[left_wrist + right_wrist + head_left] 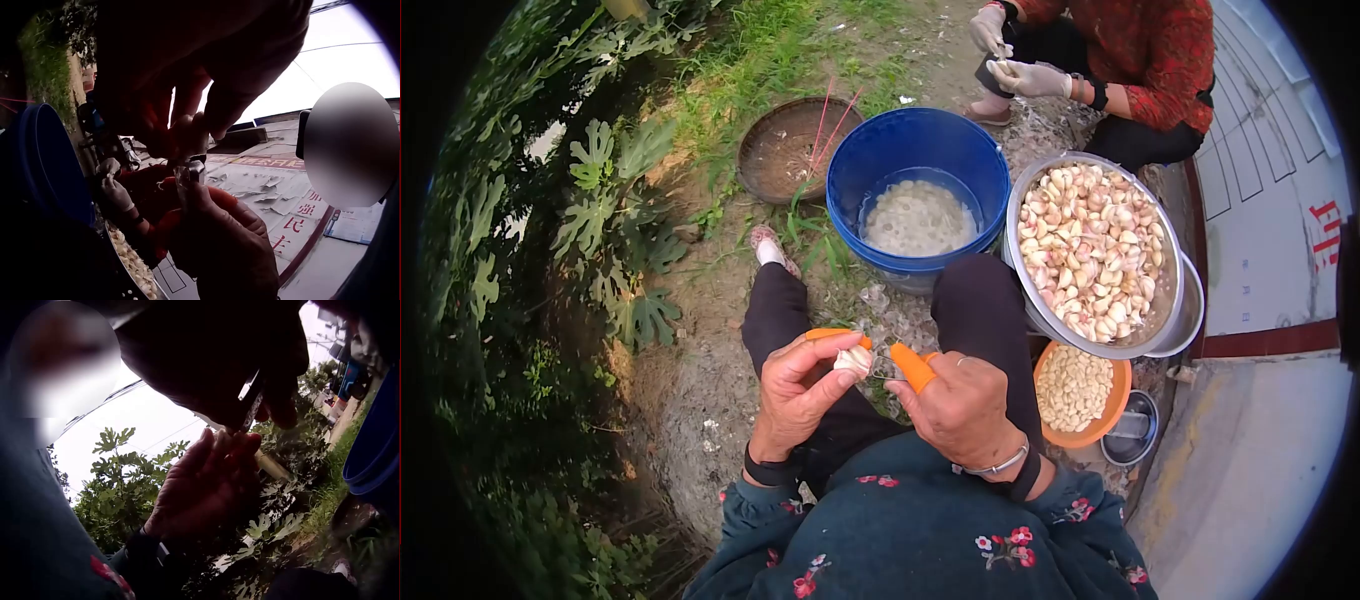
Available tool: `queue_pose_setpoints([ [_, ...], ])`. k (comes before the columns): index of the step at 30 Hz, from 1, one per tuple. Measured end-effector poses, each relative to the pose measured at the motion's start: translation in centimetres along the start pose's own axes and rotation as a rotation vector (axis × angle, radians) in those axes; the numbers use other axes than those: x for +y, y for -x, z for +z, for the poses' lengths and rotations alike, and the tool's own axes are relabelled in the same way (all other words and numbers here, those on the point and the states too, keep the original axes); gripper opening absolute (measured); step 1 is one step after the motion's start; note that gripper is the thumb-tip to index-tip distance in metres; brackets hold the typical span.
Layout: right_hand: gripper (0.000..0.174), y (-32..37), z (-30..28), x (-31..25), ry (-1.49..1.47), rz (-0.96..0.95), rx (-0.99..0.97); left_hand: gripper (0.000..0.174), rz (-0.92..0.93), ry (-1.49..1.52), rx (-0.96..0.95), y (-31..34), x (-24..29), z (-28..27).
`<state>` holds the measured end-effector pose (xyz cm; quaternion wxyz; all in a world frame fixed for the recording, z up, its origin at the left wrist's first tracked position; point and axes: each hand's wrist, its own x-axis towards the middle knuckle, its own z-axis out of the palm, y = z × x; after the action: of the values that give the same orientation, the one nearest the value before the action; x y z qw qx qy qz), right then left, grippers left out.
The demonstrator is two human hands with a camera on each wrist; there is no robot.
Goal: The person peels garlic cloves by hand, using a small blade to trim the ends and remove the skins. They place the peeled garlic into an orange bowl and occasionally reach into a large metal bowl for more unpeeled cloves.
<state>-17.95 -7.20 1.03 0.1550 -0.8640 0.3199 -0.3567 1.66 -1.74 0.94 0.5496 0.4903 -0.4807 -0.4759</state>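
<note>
My left hand (805, 395) pinches a whitish garlic clove (855, 361) between thumb and fingers, above my lap. Close beside it on the right, my right hand (965, 412) grips a small knife, whose metal blade (252, 405) shows in the right wrist view. The blade lies right at the clove. Orange covers (912, 368) sit on some fingertips of both hands. In the left wrist view both hands are dark, and a piece of papery skin (182, 185) hangs by the fingers.
A blue bucket (845, 185) holds peeled cloves in water. To its right stands a metal basin (1168, 305) of unpeeled garlic, above an orange bowl (1122, 395) of cloves. A round basket (775, 150) lies behind left. Another person (1150, 60) with gloved hands sits at the back right.
</note>
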Motion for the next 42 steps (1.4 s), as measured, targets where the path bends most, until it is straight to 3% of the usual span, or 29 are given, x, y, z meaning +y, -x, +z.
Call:
queue_pose_setpoints([
  [12,0.019,0.4,0.3,0.3,0.094,-0.044,-0.045,0.030,0.054,-0.439,-0.100,-1.0,0.1,0.2],
  [24,0.014,1.0,0.1,0.7,0.121,-0.119,-0.150,0.029,0.036,-0.532,-0.226,-1.2,0.0,0.4],
  [34,0.009,2.0,-0.3,-0.2,0.114,-0.122,-0.259,0.030,-0.055,-0.434,-0.235,0.2,-1.6,0.2],
  [39,0.012,2.5,-0.1,-0.1,0.109,-0.012,-0.128,0.029,-0.206,-0.241,-0.243,2.0,-1.2,0.5],
  [42,0.016,2.7,-0.2,1.6,0.154,0.086,-0.087,0.036,-0.281,-0.160,-0.149,3.3,-1.3,0.1],
])
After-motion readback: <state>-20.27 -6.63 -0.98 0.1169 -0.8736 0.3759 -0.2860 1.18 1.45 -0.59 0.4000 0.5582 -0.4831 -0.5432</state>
